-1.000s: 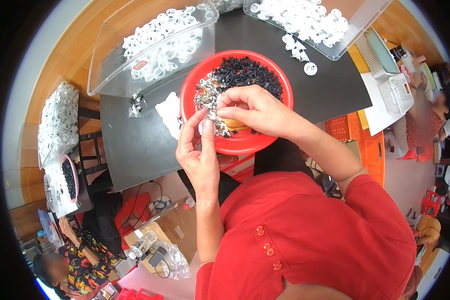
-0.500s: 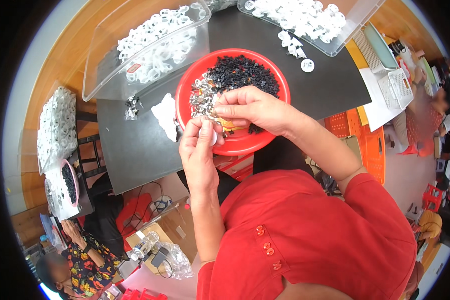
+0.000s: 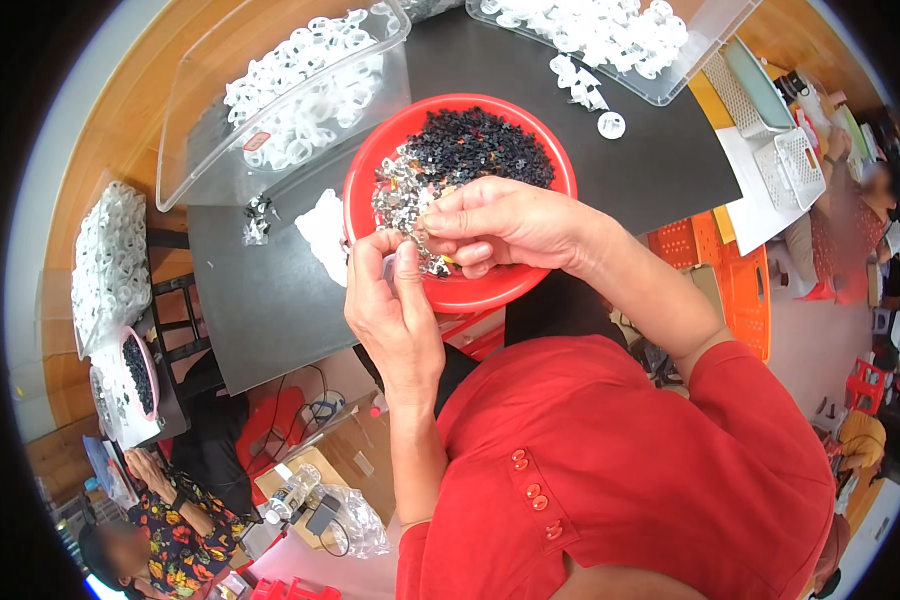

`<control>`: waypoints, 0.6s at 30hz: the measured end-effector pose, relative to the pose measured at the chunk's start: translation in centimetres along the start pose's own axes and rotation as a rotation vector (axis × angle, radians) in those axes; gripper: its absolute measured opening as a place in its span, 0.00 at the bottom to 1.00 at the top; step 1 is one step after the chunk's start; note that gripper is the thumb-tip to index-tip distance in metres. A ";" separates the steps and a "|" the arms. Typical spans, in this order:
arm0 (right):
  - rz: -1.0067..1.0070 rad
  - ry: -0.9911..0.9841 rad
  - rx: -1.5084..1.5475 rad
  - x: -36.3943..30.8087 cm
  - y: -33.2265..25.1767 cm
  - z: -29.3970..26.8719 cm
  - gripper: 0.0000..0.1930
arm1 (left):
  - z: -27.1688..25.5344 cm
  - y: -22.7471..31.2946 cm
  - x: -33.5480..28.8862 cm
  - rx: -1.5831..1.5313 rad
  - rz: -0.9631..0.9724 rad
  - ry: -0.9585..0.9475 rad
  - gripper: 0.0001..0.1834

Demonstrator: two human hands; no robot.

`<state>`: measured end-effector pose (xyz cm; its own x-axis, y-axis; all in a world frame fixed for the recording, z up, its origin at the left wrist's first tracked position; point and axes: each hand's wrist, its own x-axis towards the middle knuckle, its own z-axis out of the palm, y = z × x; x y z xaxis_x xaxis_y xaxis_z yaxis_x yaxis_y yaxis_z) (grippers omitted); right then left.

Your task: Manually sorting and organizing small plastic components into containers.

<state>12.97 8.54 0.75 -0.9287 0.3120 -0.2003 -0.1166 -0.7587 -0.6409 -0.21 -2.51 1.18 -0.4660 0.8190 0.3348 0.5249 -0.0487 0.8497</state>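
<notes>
A round red basin (image 3: 562, 165) stands on the dark table, holding a heap of small black parts (image 3: 485, 145) and a pile of small silver metal parts (image 3: 395, 195). Over its near left rim is my left hand (image 3: 395, 320), thumb raised beside a curled forefinger; what it holds is hidden. My right hand (image 3: 515, 228) is above the basin with thumb and forefinger pinched over the silver parts, the other fingers curled. Anything in that pinch is too small to name. The two hands' fingertips are close together.
Clear plastic bins with white ring-shaped parts stand at the far left (image 3: 395, 45) and far right (image 3: 660, 95). Several loose white pieces (image 3: 580, 85), a crumpled white sheet (image 3: 325, 230) and a small bag (image 3: 260, 220) lie on the table (image 3: 270, 320). Another person (image 3: 185, 525) sits at lower left.
My left hand has shifted slightly left and turned; the white piece seen in its fingers earlier no longer shows. My right hand's curled fingers have moved nearer the silver parts. The view has shifted a little.
</notes>
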 end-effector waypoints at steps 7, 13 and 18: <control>0.075 0.025 0.115 -0.4 -1.1 0.1 0.09 | -0.8 -0.6 0.2 0.133 -0.100 0.015 0.10; 0.090 0.057 0.135 0.0 -0.7 0.1 0.08 | 0.3 0.0 0.3 -0.023 0.057 -0.009 0.09; 0.038 0.060 0.056 -0.1 -0.4 -0.2 0.08 | 0.1 0.2 0.5 -0.001 0.081 -0.005 0.06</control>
<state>13.14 8.92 0.90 -0.9101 0.3152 -0.2688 -0.1032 -0.8010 -0.5897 -0.25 -2.09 1.47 -0.4186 0.8153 0.4000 0.5598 -0.1152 0.8206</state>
